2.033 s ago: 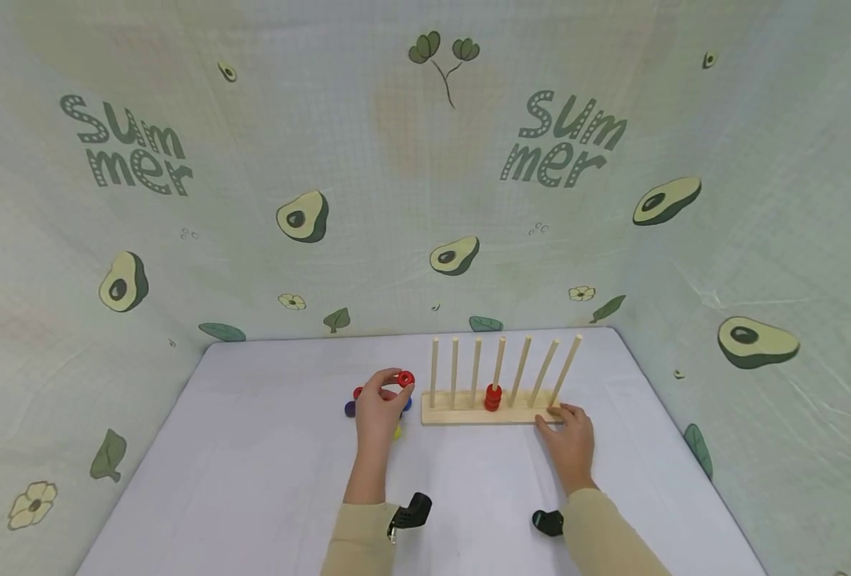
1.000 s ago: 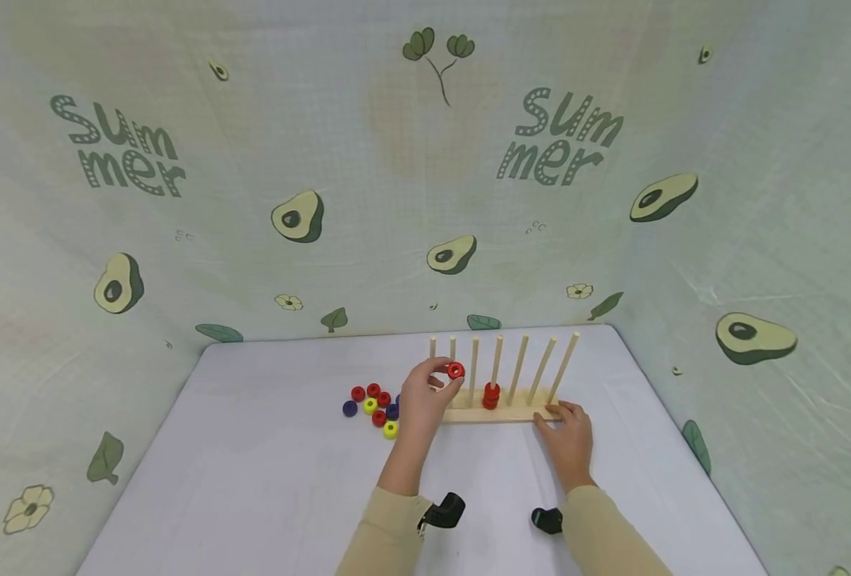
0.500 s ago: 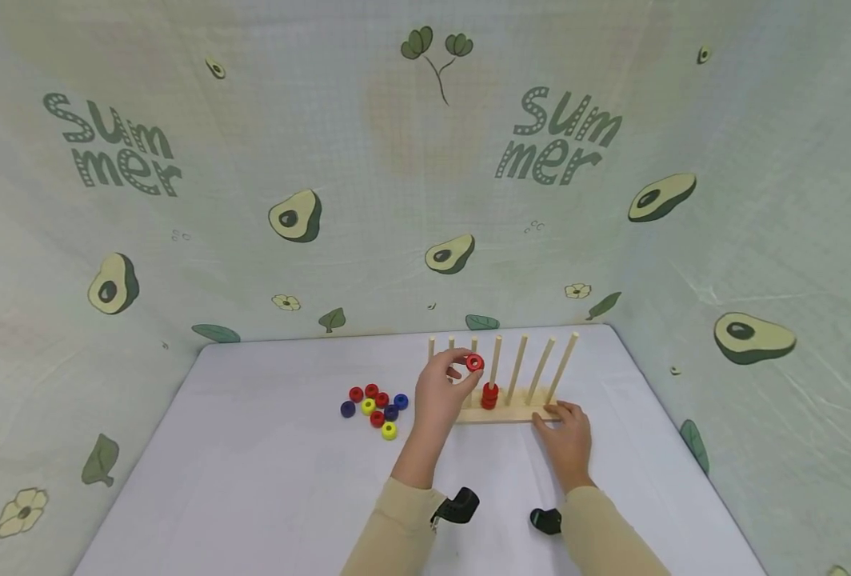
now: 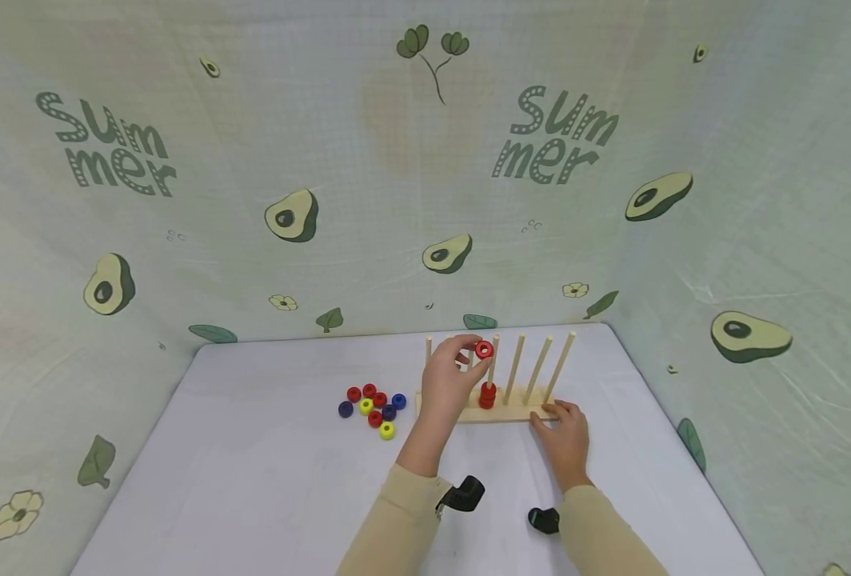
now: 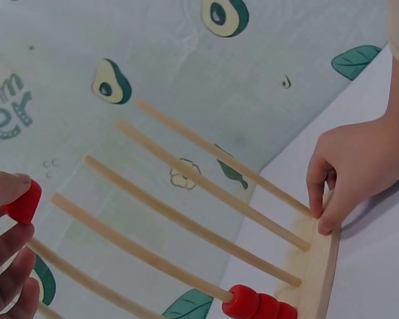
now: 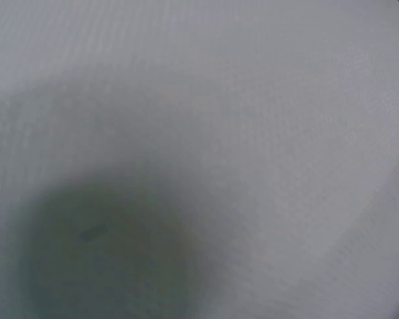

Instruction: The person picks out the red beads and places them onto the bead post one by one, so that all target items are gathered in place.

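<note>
A red ring is pinched by the left hand, just left of the tip of a peg (stacked beads sit below); the wooden base is gripped by the right hand at its right end.

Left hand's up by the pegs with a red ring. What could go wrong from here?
The red ring is off the peg that holds the red stack, its hole facing the head camera; it might catch on the tip or slip from the left hand.
The right hand holds the base at one end only, so a sideways push might swing it.
The loose rings lie near the other end; the left sleeve might brush them.
</note>
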The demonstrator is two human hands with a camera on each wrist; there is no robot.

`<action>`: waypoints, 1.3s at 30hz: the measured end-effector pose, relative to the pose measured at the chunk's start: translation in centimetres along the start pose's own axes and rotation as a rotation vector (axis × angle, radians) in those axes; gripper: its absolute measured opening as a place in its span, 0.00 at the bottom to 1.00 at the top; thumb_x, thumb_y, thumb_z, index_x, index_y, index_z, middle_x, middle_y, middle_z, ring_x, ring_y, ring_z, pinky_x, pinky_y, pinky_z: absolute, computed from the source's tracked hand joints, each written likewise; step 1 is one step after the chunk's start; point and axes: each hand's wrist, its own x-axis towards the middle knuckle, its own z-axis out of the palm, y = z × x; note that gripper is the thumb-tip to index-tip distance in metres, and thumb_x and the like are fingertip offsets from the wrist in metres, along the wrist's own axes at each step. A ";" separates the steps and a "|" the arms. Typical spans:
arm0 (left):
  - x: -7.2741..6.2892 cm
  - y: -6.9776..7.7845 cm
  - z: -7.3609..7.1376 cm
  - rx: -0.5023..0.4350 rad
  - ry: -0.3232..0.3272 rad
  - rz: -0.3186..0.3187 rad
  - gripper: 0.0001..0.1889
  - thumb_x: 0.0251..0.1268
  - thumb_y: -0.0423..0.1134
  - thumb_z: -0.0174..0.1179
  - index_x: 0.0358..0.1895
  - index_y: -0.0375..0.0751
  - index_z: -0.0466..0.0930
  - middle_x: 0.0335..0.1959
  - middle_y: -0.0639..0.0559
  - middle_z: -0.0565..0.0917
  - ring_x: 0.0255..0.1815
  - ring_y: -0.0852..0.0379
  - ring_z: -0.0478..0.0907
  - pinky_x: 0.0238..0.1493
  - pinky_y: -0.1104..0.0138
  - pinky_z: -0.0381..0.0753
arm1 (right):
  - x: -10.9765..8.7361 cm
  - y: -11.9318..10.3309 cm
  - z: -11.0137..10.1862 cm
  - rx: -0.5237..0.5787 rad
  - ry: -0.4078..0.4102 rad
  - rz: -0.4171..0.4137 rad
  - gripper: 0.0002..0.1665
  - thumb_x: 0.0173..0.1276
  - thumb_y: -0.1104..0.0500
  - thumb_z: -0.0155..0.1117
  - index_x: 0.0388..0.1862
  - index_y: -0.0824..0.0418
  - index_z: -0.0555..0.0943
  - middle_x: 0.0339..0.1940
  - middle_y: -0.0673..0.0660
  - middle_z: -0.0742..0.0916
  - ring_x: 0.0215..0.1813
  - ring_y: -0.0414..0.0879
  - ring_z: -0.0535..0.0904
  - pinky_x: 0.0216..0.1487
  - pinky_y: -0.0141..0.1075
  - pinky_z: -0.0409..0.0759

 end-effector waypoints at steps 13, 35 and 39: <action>1.1 1.4 -0.4 -0.005 0.022 0.058 0.17 0.57 0.40 0.72 0.50 0.44 0.84 0.42 0.54 0.84 0.42 0.53 0.78 0.37 0.71 0.78 | 0.1 -0.1 -0.2 0.014 -0.023 0.015 0.18 0.52 0.62 0.77 0.39 0.72 0.84 0.49 0.69 0.80 0.54 0.66 0.72 0.58 0.53 0.67; 2.4 1.9 0.4 0.019 0.011 0.069 0.15 0.56 0.41 0.73 0.47 0.47 0.85 0.40 0.56 0.84 0.42 0.57 0.77 0.39 0.69 0.78 | 0.2 0.0 -0.2 0.024 -0.017 0.007 0.18 0.52 0.61 0.77 0.39 0.71 0.85 0.48 0.69 0.80 0.53 0.65 0.72 0.59 0.53 0.66; 2.6 1.7 0.5 0.028 0.014 0.063 0.15 0.56 0.41 0.73 0.46 0.47 0.85 0.38 0.56 0.83 0.41 0.55 0.78 0.38 0.68 0.77 | 0.1 0.0 -0.1 0.019 -0.016 0.012 0.18 0.52 0.61 0.78 0.39 0.72 0.85 0.48 0.69 0.80 0.53 0.65 0.72 0.58 0.53 0.67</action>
